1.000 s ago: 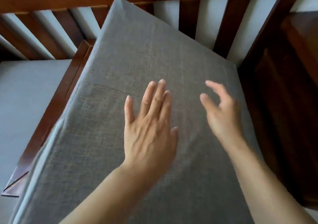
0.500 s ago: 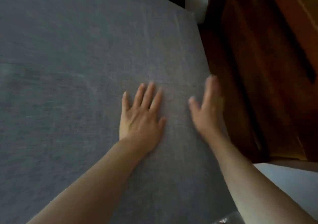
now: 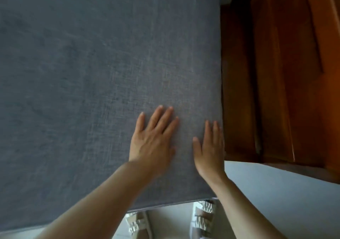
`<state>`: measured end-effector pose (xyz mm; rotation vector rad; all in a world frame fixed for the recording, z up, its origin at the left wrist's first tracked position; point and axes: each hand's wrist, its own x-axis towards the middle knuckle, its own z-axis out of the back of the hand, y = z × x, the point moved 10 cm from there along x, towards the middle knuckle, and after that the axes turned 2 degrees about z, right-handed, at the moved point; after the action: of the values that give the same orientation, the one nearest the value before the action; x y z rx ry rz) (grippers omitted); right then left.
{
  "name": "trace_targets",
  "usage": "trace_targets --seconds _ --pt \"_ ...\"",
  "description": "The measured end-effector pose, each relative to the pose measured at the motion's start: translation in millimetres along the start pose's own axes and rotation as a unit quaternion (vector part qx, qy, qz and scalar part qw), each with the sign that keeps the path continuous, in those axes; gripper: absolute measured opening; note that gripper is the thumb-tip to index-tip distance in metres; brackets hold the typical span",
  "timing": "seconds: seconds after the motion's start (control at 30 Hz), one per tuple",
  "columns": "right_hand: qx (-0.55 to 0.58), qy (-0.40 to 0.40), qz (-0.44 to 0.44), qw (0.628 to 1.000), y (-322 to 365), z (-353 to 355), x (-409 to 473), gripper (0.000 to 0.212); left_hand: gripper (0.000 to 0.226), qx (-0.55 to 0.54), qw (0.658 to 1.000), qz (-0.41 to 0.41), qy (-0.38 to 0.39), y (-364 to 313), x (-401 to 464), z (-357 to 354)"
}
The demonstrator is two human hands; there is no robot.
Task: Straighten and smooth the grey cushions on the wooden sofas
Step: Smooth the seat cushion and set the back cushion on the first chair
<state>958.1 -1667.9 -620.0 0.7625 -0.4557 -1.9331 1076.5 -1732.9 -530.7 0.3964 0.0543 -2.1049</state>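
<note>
Head cam: L hand (image 3: 152, 143) & R hand (image 3: 209, 152) flat on grey cushion (image 3: 92, 73), fingers straight.

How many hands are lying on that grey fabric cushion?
2. The left hand lies flat on the grey fabric cushion toward its right side; the right hand lies flat along its right edge.

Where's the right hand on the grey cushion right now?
In the head view, the right hand lies flat at the grey fabric cushion's right edge, beside the brown wooden sofa frame, with the left hand just left of it.

home: cushioned wooden sofa (image 3: 276, 73)
</note>
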Motion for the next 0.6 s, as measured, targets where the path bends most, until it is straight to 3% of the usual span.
trace_targets --seconds 0.07,0.1,0.13,0.17,0.3,0.37,0.43,0.5,0.53,0.6 --pt "0.101 -0.071 0.032 0.992 33.0 43.8 3.5 0.063 0.073 -0.021 0.994 0.059 -0.094 31.7 -10.3 51.2" --pt "0.136 -0.149 0.055 0.978 53.1 70.6 0.3 0.059 0.072 -0.023 0.986 0.086 -0.143 52.4 -23.9 73.4" --pt "0.159 -0.219 0.075 0.960 75.0 89.3 -6.0 0.056 0.072 -0.010 0.979 0.105 -0.174 74.8 -39.2 83.8" --pt "0.156 -0.241 0.099 0.953 98.9 89.4 -9.4 0.056 0.072 -0.003 0.978 0.129 -0.162 99.1 -52.1 82.5" --pt "-0.041 -0.071 0.192 0.978 173.4 -19.7 -18.6 0.071 0.076 0.027 0.987 0.156 -0.028 144.1 -73.4 53.3" --pt "-0.036 -0.011 0.167 0.985 183.4 -16.0 -0.6 0.078 0.078 0.025 0.987 0.130 -0.087 144.8 -65.5 81.3" --pt "0.079 -0.059 0.176 0.979 215.4 35.5 8.1 0.071 0.077 0.005 0.966 0.167 -0.200 174.1 -86.4 132.7" --pt "0.198 -0.203 0.185 0.941 240.3 81.6 -2.3 0.059 0.076 0.005 0.940 0.214 -0.265 212.4 -115.8 143.9" --pt "0.185 -0.218 0.221 0.932 267.9 73.3 -15.3 0.057 0.077 0.014 0.942 0.240 -0.233 233.5 -127.3 130.2" --pt "0.058 -0.126 0.305 0.942 316.7 -3.5 -46.2 0.063 0.077 0.008 0.961 0.248 -0.125 256.9 -133.0 103.0"
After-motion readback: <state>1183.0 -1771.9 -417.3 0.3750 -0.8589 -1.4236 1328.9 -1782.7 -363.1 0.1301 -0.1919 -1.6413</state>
